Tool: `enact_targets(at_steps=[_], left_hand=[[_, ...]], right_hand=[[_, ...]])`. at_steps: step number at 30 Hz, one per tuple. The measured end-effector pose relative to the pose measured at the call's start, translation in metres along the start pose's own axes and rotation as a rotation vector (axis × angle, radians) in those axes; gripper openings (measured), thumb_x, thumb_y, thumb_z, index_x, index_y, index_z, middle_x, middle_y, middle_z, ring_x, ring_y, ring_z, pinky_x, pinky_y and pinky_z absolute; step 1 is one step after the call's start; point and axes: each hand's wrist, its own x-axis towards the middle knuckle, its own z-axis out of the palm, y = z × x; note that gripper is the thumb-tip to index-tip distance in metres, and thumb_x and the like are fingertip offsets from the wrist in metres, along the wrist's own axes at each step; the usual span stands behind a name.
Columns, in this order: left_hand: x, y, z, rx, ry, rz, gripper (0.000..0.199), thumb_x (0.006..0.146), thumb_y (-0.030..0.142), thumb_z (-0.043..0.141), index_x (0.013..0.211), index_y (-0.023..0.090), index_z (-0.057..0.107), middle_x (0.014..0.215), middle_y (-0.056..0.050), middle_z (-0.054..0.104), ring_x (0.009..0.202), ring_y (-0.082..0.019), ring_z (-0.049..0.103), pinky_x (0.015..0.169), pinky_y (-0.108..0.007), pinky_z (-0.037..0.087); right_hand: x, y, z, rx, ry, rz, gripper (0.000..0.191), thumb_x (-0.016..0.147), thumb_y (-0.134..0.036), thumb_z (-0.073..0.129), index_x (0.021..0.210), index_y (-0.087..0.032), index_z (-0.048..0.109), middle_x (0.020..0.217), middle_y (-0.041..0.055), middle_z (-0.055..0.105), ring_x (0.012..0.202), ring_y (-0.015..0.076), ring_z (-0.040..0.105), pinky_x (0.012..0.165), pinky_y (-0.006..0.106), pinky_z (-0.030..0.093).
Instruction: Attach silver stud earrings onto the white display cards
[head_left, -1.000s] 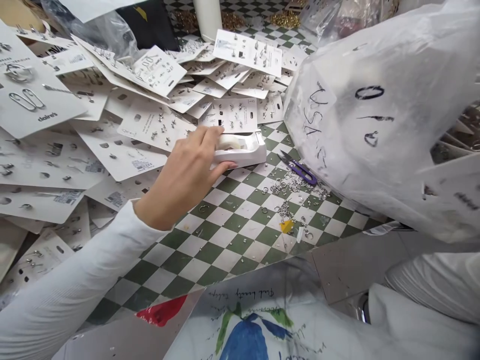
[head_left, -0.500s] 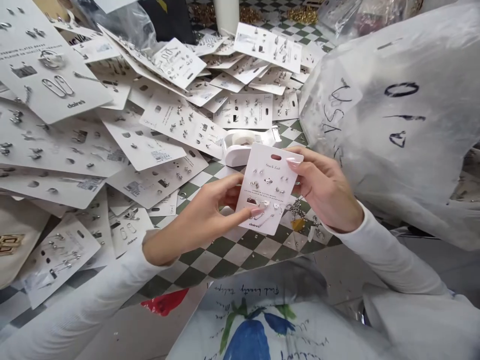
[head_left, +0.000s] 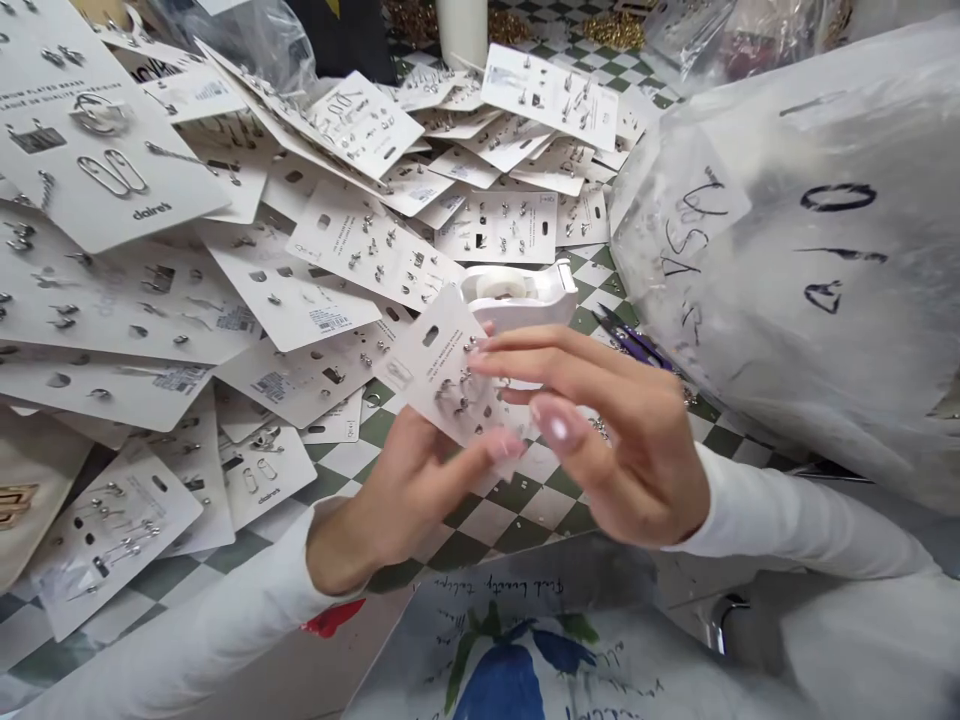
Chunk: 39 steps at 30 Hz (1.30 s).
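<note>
Above the table, my left hand (head_left: 409, 490) is closed on a white earring card (head_left: 431, 350), with the thumb at its lower edge. The card is tilted and shows its back, with several earring backs and a dark hang slot. My right hand (head_left: 607, 430) reaches over the card's right side, its fingers stretched out and the thumb apart. Whether its fingertips touch the card I cannot tell, and the motion smears them. Just behind the card stands a white tape dispenser (head_left: 525, 310) with a roll in it.
A large heap of earring cards (head_left: 307, 275) covers the left and back. At the right bulges a big plastic bag (head_left: 787, 230) with black writing. Purple-handled scissors (head_left: 637, 340) lie beside it. The table (head_left: 480, 520) has a checkered cover with small loose bits.
The card has been turned over from its front to its back and tilted left. My right hand has let go of its top corner and moved down over its right side.
</note>
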Motion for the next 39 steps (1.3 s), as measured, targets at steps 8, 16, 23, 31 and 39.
enact_targets(at_steps=[8,16,23,31,39], left_hand=[[0.003,-0.007,0.001,-0.468,-0.03,-0.363,0.034,0.096,0.051,0.066,0.083,0.02,0.068,0.073,-0.004,0.069,0.063,-0.021,0.068,0.052,-0.031,0.059],[0.001,-0.011,0.004,0.172,0.165,-0.113,0.037,0.098,0.039,0.068,0.128,0.023,0.054,0.129,-0.013,0.062,0.117,-0.029,0.065,0.089,-0.043,0.063],[0.043,0.003,-0.016,0.786,-0.004,0.306,0.054,0.107,0.027,0.049,0.154,0.01,0.03,0.166,-0.023,0.027,0.158,-0.031,0.021,0.129,-0.055,0.027],[0.065,-0.019,-0.011,0.954,-0.106,0.361,0.063,0.1,0.0,0.035,0.16,0.015,0.031,0.167,-0.02,0.029,0.155,-0.034,0.03,0.117,-0.056,0.041],[0.065,-0.019,-0.012,1.008,-0.118,0.37,0.075,0.093,-0.006,0.033,0.163,0.023,0.028,0.168,-0.015,0.027,0.15,-0.039,0.037,0.104,-0.058,0.05]], right_hand=[[0.055,0.074,-0.048,-0.587,0.106,0.048,0.014,0.093,-0.02,0.07,0.079,-0.025,0.069,0.087,0.006,0.073,0.083,0.0239,0.065,0.071,0.04,0.052],[0.053,0.085,-0.047,-0.541,0.055,0.115,0.018,0.087,-0.015,0.07,0.072,-0.023,0.064,0.081,0.004,0.068,0.066,0.0198,0.058,0.066,0.038,0.049],[0.054,0.093,-0.045,-0.458,0.038,0.146,0.021,0.093,-0.014,0.062,0.075,-0.024,0.055,0.085,0.0035,0.063,0.069,0.0178,0.056,0.066,0.034,0.048],[0.055,0.09,-0.053,-0.377,-0.026,0.24,0.026,0.096,-0.008,0.053,0.074,-0.022,0.053,0.085,0.003,0.057,0.076,0.0172,0.054,0.071,0.032,0.044],[0.053,0.095,-0.052,-0.327,0.061,0.281,0.031,0.097,-0.018,0.065,0.068,-0.022,0.052,0.082,0.0025,0.057,0.077,0.0174,0.056,0.076,0.033,0.047]])
